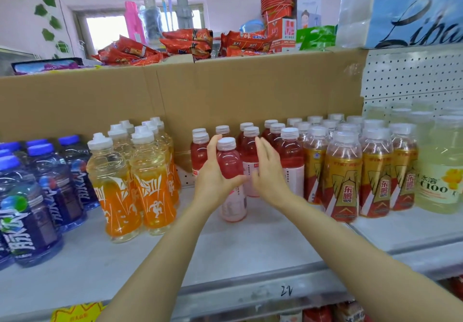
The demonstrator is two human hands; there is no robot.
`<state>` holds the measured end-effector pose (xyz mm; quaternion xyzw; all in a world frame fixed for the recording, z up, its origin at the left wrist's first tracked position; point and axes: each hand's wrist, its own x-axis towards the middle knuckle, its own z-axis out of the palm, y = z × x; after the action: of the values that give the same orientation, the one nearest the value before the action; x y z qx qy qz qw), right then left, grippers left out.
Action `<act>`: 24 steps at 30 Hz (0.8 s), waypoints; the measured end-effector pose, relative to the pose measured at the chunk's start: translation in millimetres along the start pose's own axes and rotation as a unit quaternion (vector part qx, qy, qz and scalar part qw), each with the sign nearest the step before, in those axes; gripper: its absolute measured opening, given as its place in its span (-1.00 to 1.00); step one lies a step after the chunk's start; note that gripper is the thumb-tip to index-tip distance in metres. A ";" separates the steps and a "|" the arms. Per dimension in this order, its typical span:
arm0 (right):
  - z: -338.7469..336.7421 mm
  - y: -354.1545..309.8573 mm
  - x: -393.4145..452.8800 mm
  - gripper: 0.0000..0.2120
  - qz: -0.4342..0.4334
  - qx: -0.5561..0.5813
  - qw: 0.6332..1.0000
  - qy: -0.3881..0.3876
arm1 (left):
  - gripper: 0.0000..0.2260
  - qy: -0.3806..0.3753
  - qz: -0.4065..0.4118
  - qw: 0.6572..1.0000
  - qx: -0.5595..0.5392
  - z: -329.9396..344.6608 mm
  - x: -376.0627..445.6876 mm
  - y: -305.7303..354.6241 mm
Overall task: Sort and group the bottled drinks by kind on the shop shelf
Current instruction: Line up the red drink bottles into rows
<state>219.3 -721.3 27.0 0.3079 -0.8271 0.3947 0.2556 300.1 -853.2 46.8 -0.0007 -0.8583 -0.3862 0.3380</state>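
Observation:
A pink drink bottle (230, 168) with a white cap stands upright at the front of the pink group (290, 156) in the middle of the shelf. My left hand (213, 171) grips it from the left, thumb across its front. My right hand (269, 171) is beside it on the right, fingers straight, holding nothing. Blue bottles (37, 191) stand at the far left, orange ones (140, 176) beside them. Gold-and-red bottles (350, 171) and pale yellow ones (441, 168) fill the right.
The grey shelf board (225, 251) lies bare in front of the pink group. A cardboard wall (175, 96) backs the bottles, with red snack packs (190, 43) on top. White pegboard (411, 76) stands at the back right.

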 end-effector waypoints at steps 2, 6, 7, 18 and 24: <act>-3.3 0.1 22.4 -0.24 -0.040 -0.078 0.996 -0.005 | 0.01 -0.010 -0.001 1.000 0.008 -1.7 3.8 -3.5; -16.5 -3.8 67.0 -0.30 -0.061 -0.206 0.972 -0.099 | 0.02 -0.023 0.002 0.996 0.087 -8.0 20.2 -4.3; -19.1 -5.9 74.1 -0.35 -0.057 -0.214 0.968 -0.117 | 0.02 -0.033 0.008 0.990 0.139 -11.3 25.0 -1.8; -24.3 -3.9 87.2 -0.51 -0.040 -0.191 0.975 -0.108 | -0.33 -0.091 0.020 0.958 0.271 -19.2 77.3 22.4; -26.1 -2.7 82.6 -0.56 -0.052 -0.209 0.972 -0.098 | -0.28 -0.009 0.046 0.907 0.418 2.1 89.1 18.8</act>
<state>169.7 -726.9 97.9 0.3278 -0.8951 0.1668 0.2520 235.1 -861.8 110.0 0.0976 -0.9431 0.0237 0.3170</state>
